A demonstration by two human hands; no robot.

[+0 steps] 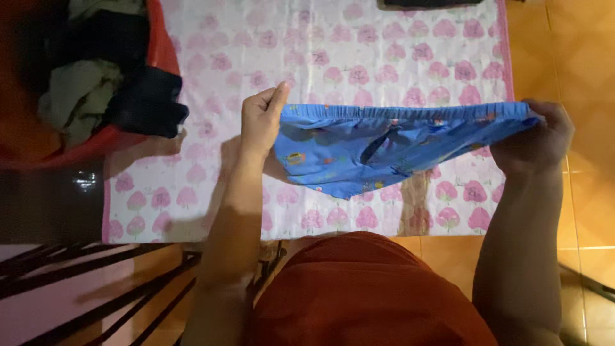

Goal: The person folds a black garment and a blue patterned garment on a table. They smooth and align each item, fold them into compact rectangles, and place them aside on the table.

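Observation:
I hold a small blue patterned garment (384, 144) with an elastic waistband stretched out in the air above a white cloth with pink prints (359, 57). My left hand (261, 118) pinches the waistband's left end. My right hand (537, 138) grips its right end. The garment hangs down in a point between my hands.
A red basket (160, 45) holding dark and pale clothes stands at the upper left, with a dark piece (148, 102) hanging over its rim. Orange floor tiles (576, 64) lie to the right. Dark metal bars (96, 282) run across the lower left. My red-clothed lap (365, 295) fills the bottom.

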